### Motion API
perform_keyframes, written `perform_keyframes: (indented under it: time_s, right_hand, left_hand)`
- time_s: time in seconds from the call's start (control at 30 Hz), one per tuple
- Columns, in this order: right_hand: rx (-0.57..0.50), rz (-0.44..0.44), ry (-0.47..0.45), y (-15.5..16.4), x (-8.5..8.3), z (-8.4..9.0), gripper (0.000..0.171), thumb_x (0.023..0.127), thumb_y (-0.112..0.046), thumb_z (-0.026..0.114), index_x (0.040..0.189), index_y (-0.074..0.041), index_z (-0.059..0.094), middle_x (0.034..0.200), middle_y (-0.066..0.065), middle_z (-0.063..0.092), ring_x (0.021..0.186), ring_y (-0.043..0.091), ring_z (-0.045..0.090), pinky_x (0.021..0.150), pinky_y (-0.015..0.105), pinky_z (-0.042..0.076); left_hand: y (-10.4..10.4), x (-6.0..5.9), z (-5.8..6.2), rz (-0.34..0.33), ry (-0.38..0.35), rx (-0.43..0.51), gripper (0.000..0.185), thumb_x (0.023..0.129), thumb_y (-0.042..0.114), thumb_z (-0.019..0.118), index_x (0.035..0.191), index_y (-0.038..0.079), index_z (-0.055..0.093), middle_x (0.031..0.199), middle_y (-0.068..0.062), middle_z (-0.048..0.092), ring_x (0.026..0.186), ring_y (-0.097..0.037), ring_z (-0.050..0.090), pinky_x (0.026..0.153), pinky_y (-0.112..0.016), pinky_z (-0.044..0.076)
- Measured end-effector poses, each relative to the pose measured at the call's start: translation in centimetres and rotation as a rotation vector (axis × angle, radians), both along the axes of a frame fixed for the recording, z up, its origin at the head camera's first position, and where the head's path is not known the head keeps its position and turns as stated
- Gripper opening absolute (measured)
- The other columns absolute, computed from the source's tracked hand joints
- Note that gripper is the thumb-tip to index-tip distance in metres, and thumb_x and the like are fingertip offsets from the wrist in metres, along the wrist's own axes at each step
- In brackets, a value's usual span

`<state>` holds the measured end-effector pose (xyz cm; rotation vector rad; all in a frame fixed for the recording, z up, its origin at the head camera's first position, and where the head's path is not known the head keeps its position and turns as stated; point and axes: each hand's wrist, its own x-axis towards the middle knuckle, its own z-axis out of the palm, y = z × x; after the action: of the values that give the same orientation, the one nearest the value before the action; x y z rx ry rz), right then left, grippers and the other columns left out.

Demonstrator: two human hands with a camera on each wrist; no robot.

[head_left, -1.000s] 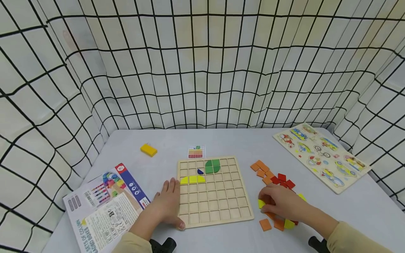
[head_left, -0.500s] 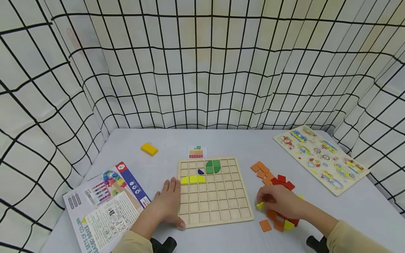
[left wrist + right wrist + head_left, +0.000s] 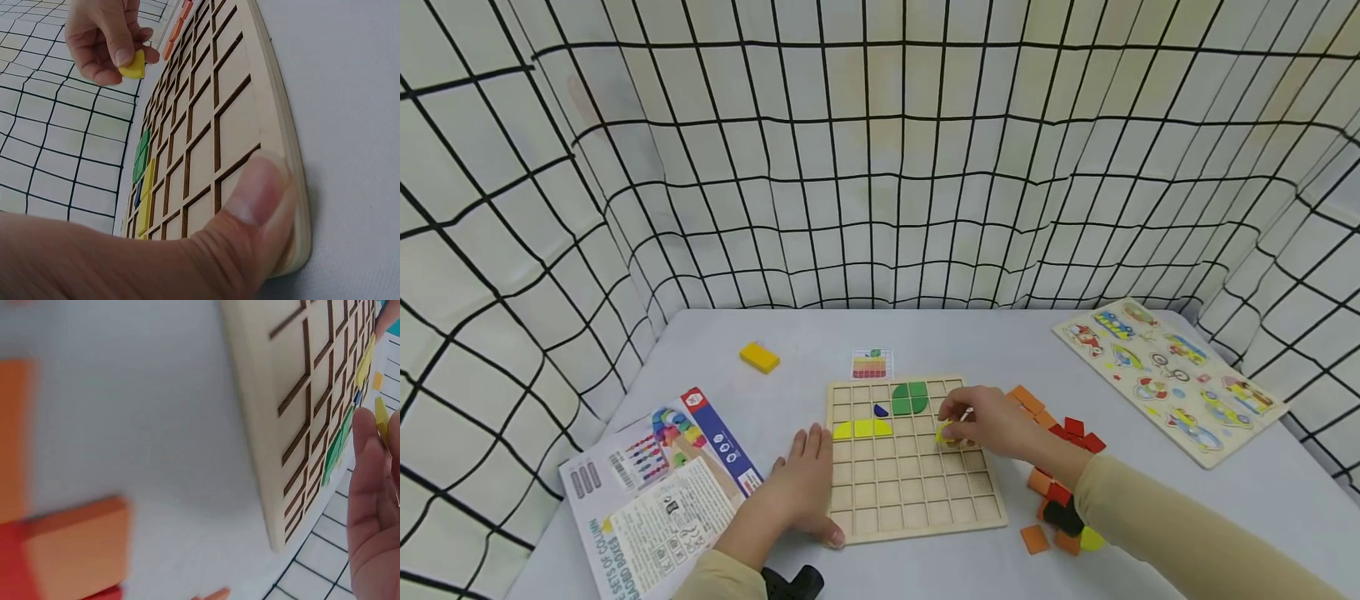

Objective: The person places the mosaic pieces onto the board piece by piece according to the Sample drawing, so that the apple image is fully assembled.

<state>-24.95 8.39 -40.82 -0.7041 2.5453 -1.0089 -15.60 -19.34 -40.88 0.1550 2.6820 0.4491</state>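
Grey tabletop: right hand [image 3: 988, 421] fingers pinch yellow tile [image 3: 944, 433] over gridded wooden board [image 3: 917, 500].

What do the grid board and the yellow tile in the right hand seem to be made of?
The board looks like pale unpainted wood, probably plywood: matte, with dark thin grooves between the squares and a thick light edge in the left wrist view. The yellow tile, pinched by the right hand, seems to be painted wood, an even matte yellow; plastic cannot be ruled out.

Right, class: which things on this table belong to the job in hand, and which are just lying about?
In use: grid board, yellow tile in right hand, left hand, loose tiles, pattern card.
Lying about: vehicle puzzle, booklet, yellow block.
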Motion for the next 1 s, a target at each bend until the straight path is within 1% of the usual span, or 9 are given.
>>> perform_keyframes:
  time_s: [0.1, 0.23, 0.33, 0.43, 0.7, 0.83, 1.0]
  right_hand:
    - [0.056, 0.014, 0.041, -1.8, -0.9, -0.2, 0.008, 0.091, -0.011, 0.077, 0.092, -0.012, 0.069, 0.085, -0.002, 0.067, 0.072, 0.010, 0.063, 0.066, 0.024, 0.053]
    - [0.093, -0.002, 0.069, -3.7, -1.5, -0.6, 0.005, 0.092, -0.010, 0.075, 0.091, -0.013, 0.071, 0.087, -0.003, 0.068, 0.077, 0.010, 0.058, 0.071, 0.026, 0.052]
    - [0.099, -0.020, 0.065, -4.8, -1.7, -1.0, 0.004, 0.092, -0.008, 0.075, 0.092, -0.012, 0.073, 0.089, -0.003, 0.069, 0.079, 0.010, 0.058, 0.077, 0.028, 0.053]
    - [0.111, -0.027, 0.066, -5.5, -1.9, -1.4, 0.004, 0.092, -0.009, 0.075, 0.091, -0.012, 0.073, 0.088, -0.004, 0.070, 0.080, 0.010, 0.058, 0.079, 0.028, 0.054]
    - [0.146, -0.004, 0.102, -6.4, -2.2, -1.5, 0.005, 0.092, -0.009, 0.076, 0.088, -0.011, 0.074, 0.086, -0.004, 0.070, 0.078, 0.011, 0.056, 0.077, 0.028, 0.053]
    - [0.166, 0.016, 0.129, -6.5, -2.2, -1.3, 0.005, 0.090, -0.007, 0.077, 0.088, -0.011, 0.077, 0.087, -0.003, 0.071, 0.080, 0.011, 0.057, 0.078, 0.030, 0.054]
    - [0.189, 0.054, 0.158, -6.5, -2.3, -1.3, 0.006, 0.091, -0.006, 0.076, 0.089, -0.011, 0.080, 0.089, -0.002, 0.075, 0.081, 0.010, 0.060, 0.078, 0.031, 0.056]
  left_hand:
    - [0.0, 0.0, 0.0, -0.003, 0.001, -0.004, 0.134, 0.059, 0.037, 0.099, 0.156, -0.014, 0.022, 0.166, -0.035, 0.014, 0.154, -0.056, 0.012, 0.115, -0.074, 0.026]
    - [0.1, 0.0, -0.1, -0.004, 0.000, -0.005, 0.134, 0.059, 0.037, 0.099, 0.156, -0.013, 0.022, 0.166, -0.035, 0.014, 0.154, -0.055, 0.012, 0.115, -0.074, 0.026]
    - [0.0, 0.0, -0.1, -0.005, 0.004, -0.007, 0.135, 0.059, 0.038, 0.099, 0.156, -0.013, 0.022, 0.166, -0.035, 0.014, 0.154, -0.055, 0.012, 0.116, -0.074, 0.025]
    - [0.0, 0.1, -0.1, -0.007, 0.012, -0.009, 0.135, 0.058, 0.039, 0.099, 0.156, -0.013, 0.022, 0.166, -0.035, 0.014, 0.154, -0.055, 0.012, 0.116, -0.074, 0.026]
    - [-0.1, 0.0, 0.0, -0.007, 0.017, -0.006, 0.135, 0.058, 0.038, 0.100, 0.156, -0.013, 0.023, 0.166, -0.034, 0.015, 0.154, -0.055, 0.012, 0.116, -0.074, 0.026]
    - [-0.1, 0.0, -0.1, -0.006, 0.019, -0.002, 0.135, 0.057, 0.037, 0.100, 0.156, -0.013, 0.024, 0.165, -0.035, 0.016, 0.154, -0.055, 0.013, 0.115, -0.074, 0.026]
    - [0.0, 0.0, -0.1, -0.003, 0.021, -0.004, 0.135, 0.057, 0.037, 0.100, 0.155, -0.013, 0.024, 0.165, -0.035, 0.017, 0.154, -0.055, 0.013, 0.115, -0.074, 0.027]
